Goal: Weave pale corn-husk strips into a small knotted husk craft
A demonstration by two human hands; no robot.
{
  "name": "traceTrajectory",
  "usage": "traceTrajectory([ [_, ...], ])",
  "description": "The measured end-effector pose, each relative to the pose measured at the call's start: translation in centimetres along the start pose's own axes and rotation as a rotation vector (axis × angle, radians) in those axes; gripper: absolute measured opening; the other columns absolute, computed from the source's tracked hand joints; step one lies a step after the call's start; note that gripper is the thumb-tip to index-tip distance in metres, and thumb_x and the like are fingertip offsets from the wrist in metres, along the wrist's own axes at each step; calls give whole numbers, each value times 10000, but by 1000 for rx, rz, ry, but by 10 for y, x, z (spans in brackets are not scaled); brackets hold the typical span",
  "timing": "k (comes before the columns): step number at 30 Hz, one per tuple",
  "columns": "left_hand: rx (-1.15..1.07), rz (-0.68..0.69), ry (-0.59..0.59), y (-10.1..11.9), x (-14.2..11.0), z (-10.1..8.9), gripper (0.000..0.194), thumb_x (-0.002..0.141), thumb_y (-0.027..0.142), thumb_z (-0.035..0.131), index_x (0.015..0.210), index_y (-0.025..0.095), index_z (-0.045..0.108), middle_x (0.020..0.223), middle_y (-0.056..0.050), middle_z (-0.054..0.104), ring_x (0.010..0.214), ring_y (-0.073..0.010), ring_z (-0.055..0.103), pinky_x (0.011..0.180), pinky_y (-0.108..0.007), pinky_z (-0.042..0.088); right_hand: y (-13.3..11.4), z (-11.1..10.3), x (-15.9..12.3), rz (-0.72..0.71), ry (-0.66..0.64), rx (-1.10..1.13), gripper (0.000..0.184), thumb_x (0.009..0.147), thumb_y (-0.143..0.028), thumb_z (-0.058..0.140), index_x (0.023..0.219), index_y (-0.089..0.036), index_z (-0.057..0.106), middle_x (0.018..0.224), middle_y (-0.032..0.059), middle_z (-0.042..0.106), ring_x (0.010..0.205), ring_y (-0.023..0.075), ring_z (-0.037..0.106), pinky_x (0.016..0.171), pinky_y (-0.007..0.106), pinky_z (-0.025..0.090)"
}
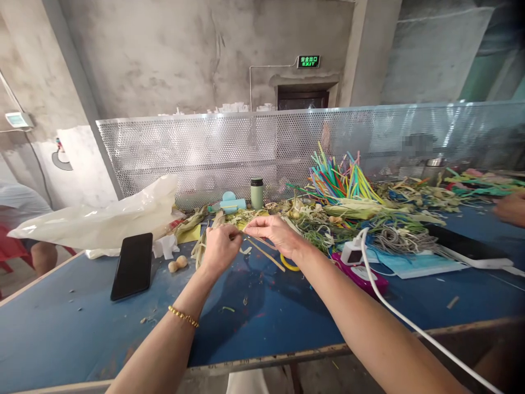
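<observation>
My left hand, above the blue table, is closed with its fingertips near those of the other hand. My right hand pinches close beside it, fingers extended toward the left. Thin tan strips, like dried plant fibre, hang from between the hands down to the right. Their ends at the fingertips are too small to make out. Under my right wrist shows part of a yellow ring. Round wooden beads lie left of my left hand, by dried corn husks.
A black phone and plastic bag lie left. Behind are a green bottle, colourful pipe cleaners and a perforated metal screen. At right, a white cable, charger, blue mask and another person's hand.
</observation>
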State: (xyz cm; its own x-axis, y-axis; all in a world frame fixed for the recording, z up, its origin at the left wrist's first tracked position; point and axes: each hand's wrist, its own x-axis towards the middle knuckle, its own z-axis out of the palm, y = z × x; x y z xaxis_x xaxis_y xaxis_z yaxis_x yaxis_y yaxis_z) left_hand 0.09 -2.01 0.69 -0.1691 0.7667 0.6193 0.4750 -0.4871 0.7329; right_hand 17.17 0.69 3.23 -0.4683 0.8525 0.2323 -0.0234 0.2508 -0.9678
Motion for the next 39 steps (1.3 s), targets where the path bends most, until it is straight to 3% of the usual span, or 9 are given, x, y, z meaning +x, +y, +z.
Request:
traceTrajectory([
  [4, -32, -81, 103, 0, 2, -5, 140, 637, 118, 606, 651, 218, 704, 500, 22, 545, 537, -165, 454, 588, -268, 303, 4, 3, 1, 9, -57, 8, 200, 714, -316, 814, 707, -155, 697, 569, -31, 576, 506, 84, 432, 499, 242, 322],
  [8, -170, -90, 72, -2, 2, -6, 377, 652, 126, 561, 969, 234, 735, 492, 60, 555, 480, -142, 423, 545, -244, 317, 8, 3, 2, 13, -117, -3, 231, 727, -348, 809, 676, -159, 686, 588, -10, 604, 519, 90, 441, 501, 242, 322],
  [13, -227, -140, -22, -14, 5, -2, 269, 636, 162, 551, 800, 212, 758, 497, 26, 572, 467, -134, 433, 486, -236, 300, 9, -1, 4, -35, -168, -4, 300, 761, -414, 796, 662, -163, 667, 586, -11, 585, 538, 95, 449, 515, 243, 333],
  [17, -245, -220, -156, -16, 6, 2, 149, 601, 180, 548, 604, 198, 696, 505, -13, 598, 460, -144, 477, 460, -251, 320, 10, -2, 5, -95, -159, 90, 216, 726, -335, 808, 781, -155, 701, 683, -1, 634, 613, 102, 518, 596, 240, 399],
  [21, -489, -390, -225, -8, 7, -2, 128, 633, 239, 609, 646, 162, 710, 599, -53, 656, 486, -131, 511, 475, -254, 345, 8, -2, 3, -127, -155, 49, 164, 738, -279, 781, 804, -161, 688, 720, -3, 651, 621, 96, 530, 582, 227, 401],
  [24, -704, -540, -286, -7, 9, -7, 249, 728, 391, 704, 656, 153, 682, 639, -67, 662, 514, -129, 540, 503, -256, 398, 5, -2, 1, -83, -165, -43, 172, 768, -306, 764, 800, -160, 680, 665, -21, 622, 534, 80, 476, 491, 219, 341],
  [29, -865, -534, -191, -16, 13, -11, 270, 638, 269, 885, 668, 143, 647, 601, -16, 616, 544, -108, 562, 536, -224, 435, 3, -2, 1, -38, -161, -119, 238, 780, -376, 775, 784, -153, 691, 608, -28, 594, 499, 76, 455, 461, 220, 303],
  [39, -905, -636, -91, -21, 22, -12, 227, 804, 153, 768, 659, 142, 593, 534, 19, 542, 473, -83, 509, 470, -199, 431, -4, 0, -4, -197, -243, -116, 270, 799, -398, 783, 810, -143, 694, 706, 5, 637, 638, 111, 543, 616, 254, 429],
])
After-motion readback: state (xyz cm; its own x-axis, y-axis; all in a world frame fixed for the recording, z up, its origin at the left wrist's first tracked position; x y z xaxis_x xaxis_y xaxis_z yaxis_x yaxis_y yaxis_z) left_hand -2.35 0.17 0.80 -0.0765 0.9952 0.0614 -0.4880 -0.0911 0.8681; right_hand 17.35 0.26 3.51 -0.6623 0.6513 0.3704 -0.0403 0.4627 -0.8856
